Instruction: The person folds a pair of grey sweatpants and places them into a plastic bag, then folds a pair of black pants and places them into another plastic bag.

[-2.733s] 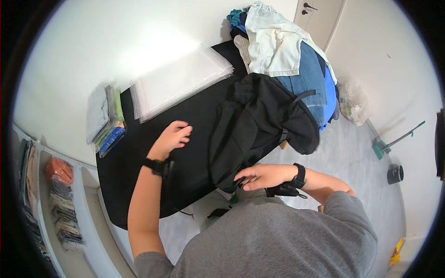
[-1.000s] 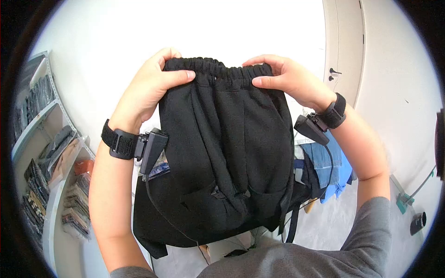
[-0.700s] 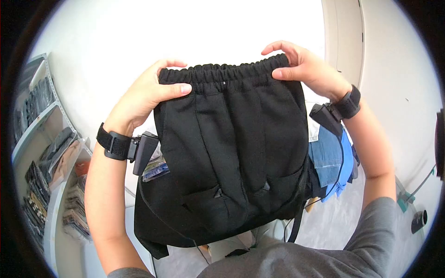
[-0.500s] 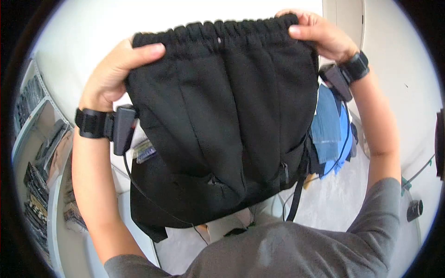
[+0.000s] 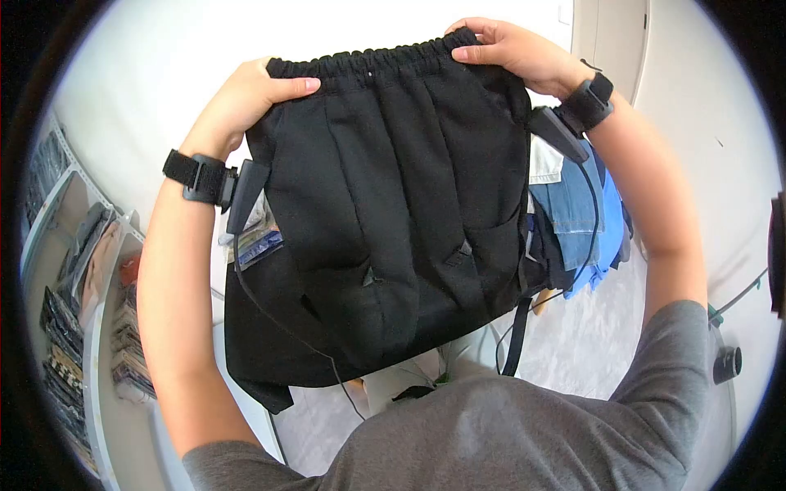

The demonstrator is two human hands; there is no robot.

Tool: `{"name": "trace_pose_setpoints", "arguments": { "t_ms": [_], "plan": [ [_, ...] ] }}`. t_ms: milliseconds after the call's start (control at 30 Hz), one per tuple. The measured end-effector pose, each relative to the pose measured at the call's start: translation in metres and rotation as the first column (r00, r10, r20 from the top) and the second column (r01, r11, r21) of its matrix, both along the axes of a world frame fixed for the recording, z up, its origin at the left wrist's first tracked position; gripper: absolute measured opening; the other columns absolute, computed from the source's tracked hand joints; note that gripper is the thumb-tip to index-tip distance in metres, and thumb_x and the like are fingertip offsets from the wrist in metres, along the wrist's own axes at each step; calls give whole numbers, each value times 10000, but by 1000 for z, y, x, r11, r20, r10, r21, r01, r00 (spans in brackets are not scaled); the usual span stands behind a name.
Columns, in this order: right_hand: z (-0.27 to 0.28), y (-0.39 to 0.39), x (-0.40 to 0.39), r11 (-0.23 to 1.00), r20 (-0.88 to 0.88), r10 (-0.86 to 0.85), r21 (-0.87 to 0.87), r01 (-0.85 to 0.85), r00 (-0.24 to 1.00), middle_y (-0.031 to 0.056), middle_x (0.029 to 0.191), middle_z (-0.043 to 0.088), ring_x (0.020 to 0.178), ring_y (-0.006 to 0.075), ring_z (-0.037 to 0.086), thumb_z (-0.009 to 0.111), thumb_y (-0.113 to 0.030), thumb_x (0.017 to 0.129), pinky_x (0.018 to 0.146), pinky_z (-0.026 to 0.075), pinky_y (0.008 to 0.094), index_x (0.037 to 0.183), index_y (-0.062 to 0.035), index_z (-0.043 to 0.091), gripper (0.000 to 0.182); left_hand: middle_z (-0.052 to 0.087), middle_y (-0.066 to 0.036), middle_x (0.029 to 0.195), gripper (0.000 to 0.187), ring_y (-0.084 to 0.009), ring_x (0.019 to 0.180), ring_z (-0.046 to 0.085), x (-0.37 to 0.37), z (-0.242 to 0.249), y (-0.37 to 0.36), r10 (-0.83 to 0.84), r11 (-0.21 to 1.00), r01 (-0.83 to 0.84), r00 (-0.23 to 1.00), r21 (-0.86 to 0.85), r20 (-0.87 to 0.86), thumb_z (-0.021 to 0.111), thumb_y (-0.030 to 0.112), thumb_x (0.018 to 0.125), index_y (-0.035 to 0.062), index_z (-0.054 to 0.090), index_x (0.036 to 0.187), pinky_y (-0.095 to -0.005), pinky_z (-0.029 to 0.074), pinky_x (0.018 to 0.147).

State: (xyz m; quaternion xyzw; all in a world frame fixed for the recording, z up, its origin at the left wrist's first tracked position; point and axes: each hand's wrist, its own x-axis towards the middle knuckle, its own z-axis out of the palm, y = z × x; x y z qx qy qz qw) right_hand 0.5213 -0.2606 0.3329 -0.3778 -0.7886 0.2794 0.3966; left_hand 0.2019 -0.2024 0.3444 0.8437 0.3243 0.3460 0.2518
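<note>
While left hand (image 5: 250, 102) and right hand (image 5: 524, 57) fingers grip waistband (image 5: 372, 65) ends | black trousers (image 5: 385, 180) spread | open floor (image 5: 577, 348) rightward

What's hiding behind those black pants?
Some wrapped packets peek out past the left side of the black pants, and white cloth, blue denim and bright blue cloth past the right. Whatever is straight behind the middle is covered, so I can't tell.

Above the gathered waistband (image 5: 370, 67), between the left hand (image 5: 252, 100) and the right hand (image 5: 516, 54), a hand could pass before the wall (image 5: 344, 24); below them black trousers (image 5: 385, 188) block the way, a cable (image 5: 332, 358) hanging beneath the left
</note>
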Motion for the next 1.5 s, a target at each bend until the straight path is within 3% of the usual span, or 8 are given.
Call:
{"name": "trace_pose_setpoints", "arguments": {
  "t_ms": [233, 333, 433, 567, 933, 1100, 1333, 1500],
  "plan": [
    [-18, -14, -34, 948, -145, -315, -83, 306, 938, 70, 922, 647, 812, 128, 614, 645, -188, 863, 768, 502, 243, 1032, 11, 588, 267, 657, -104, 860, 423, -182, 773, 617, 9, -20, -5, 168, 985, -171, 981, 22, 101, 707, 324, 768, -37, 622, 972, -278, 477, 719],
    [-32, 6, -60, 913, -205, -407, -78, 400, 890, 109, 889, 646, 780, 157, 620, 627, -171, 858, 704, 515, 260, 1014, 27, 583, 256, 649, -151, 715, 482, -234, 674, 628, 25, -34, 17, 478, 780, -393, 876, 486, -60, 645, 425, 782, -51, 651, 849, -314, 478, 637],
    [-45, 13, -81, 862, -250, -498, -40, 505, 830, 136, 827, 629, 713, 184, 617, 639, -198, 831, 646, 512, 276, 999, 71, 570, 324, 650, -139, 713, 468, -225, 640, 623, 43, -46, 23, 453, 820, -415, 892, 394, -4, 642, 419, 788, -47, 647, 822, -320, 473, 593],
    [-56, 21, -105, 901, -346, -418, -43, 431, 840, 63, 751, 584, 676, 120, 548, 676, -197, 817, 602, 447, 228, 860, 19, 555, 251, 656, -200, 724, 452, -297, 685, 649, 52, -52, 19, 343, 921, -340, 939, 188, 18, 560, 372, 844, -68, 660, 824, -365, 501, 672],
    [-68, 12, -127, 906, -229, -394, 64, 418, 890, 106, 950, 594, 842, 162, 577, 652, -124, 821, 762, 467, 259, 1089, 52, 506, 352, 598, -40, 673, 470, -105, 589, 567, 52, -48, -7, 125, 968, -76, 973, -240, 195, 526, 427, 893, -18, 636, 786, -265, 465, 558],
    [-63, -25, -116, 978, -445, 140, -80, -195, 884, 146, 1078, 612, 972, 181, 571, 590, -66, 791, 866, 443, 271, 1148, 51, 543, 379, 619, -21, 740, 364, -87, 660, 567, 43, -55, 7, 46, 944, 53, 956, -325, 289, 571, 345, 882, -11, 642, 906, -233, 451, 608],
    [-82, -52, -32, 986, -303, 0, 161, 51, 953, 104, 1190, 583, 1132, 202, 533, 583, -205, 880, 997, 377, 309, 1204, -48, 560, 360, 641, -36, 818, 253, -102, 694, 569, 20, -14, -11, -127, 990, 143, 859, 6, 495, 582, 265, 887, 23, 655, 900, -223, 433, 607],
    [-150, -81, -17, 987, -476, 12, -134, -86, 879, 101, 1307, 490, 1226, 207, 443, 751, -318, 734, 1043, 312, 352, 1383, -75, 344, 803, 626, -60, 744, 245, -132, 647, 582, 17, 43, -70, -145, 988, 88, 789, 125, 597, 485, 190, 935, -8, 620, 886, -277, 517, 573]
  ]
}}
